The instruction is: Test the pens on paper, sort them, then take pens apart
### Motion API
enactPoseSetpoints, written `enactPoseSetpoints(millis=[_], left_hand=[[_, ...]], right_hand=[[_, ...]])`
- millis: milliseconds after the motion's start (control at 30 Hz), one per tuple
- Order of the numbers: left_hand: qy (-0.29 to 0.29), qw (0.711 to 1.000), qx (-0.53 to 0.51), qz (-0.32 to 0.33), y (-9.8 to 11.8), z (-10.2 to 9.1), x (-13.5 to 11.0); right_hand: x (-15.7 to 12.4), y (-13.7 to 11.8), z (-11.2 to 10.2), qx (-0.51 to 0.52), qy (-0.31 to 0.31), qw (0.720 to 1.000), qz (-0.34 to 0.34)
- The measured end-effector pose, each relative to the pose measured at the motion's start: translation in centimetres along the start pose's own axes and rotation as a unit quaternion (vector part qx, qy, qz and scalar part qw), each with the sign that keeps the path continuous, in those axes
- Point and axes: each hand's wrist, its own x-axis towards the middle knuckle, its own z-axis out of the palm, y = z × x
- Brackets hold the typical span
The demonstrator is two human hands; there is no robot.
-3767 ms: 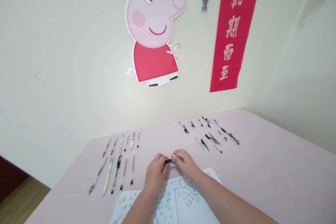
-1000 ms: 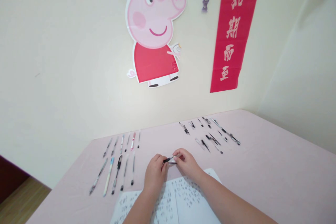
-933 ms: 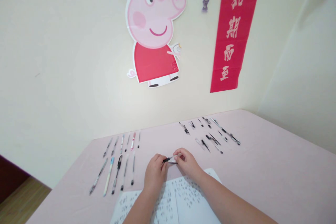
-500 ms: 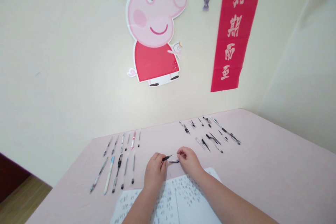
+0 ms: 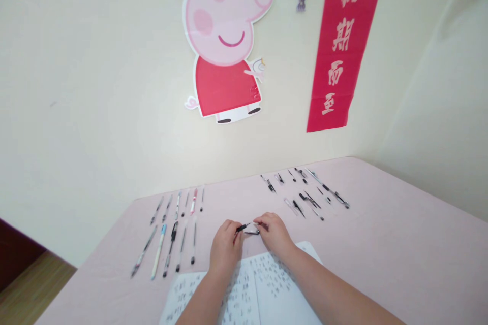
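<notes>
My left hand [image 5: 226,245] is closed round a black pen [image 5: 241,227], its pointed end sticking out to the right. Facing that tip, my right hand [image 5: 272,231] is pinched with thumb and fingers together. A small thin pale piece [image 5: 254,222] seems to show at its fingertips, too small to name. Between the two hands a dark pen cap [image 5: 251,232] lies on the pink table [image 5: 385,244], close to the right fingers. An open notebook [image 5: 282,310] with handwriting lies under my forearms.
To the left lie two rows of pens and refills, among them a blue-capped pen [image 5: 158,253] and a black-capped pen [image 5: 171,249]. Loose caps and pen parts [image 5: 298,208] are spread at the back right. The wall [image 5: 114,111] stands behind the table.
My right hand has shifted a little left, bringing its fingertips closer to the pen tip. My left hand keeps hold of the pen, nearly still.
</notes>
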Motion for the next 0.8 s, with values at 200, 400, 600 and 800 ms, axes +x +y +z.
enactPoseSetpoints(millis=[200,400,600,800], left_hand=[[0.004,1.000,-0.002,0.004,0.0,0.1,0.0],[0.009,1.000,0.000,0.013,0.1,-0.1,-0.1],[0.013,1.000,0.008,0.023,0.1,-0.1,-0.1],[0.011,0.999,0.016,0.045,-0.1,0.0,-0.1]], right_hand=[[0.0,0.2,0.1,0.001,0.006,1.000,0.008],[0.0,-0.2,0.0,0.022,0.039,0.999,0.002],[-0.1,-0.9,0.0,0.051,0.054,0.997,-0.022],[-0.3,-1.8,-0.3,0.059,0.030,0.995,-0.076]])
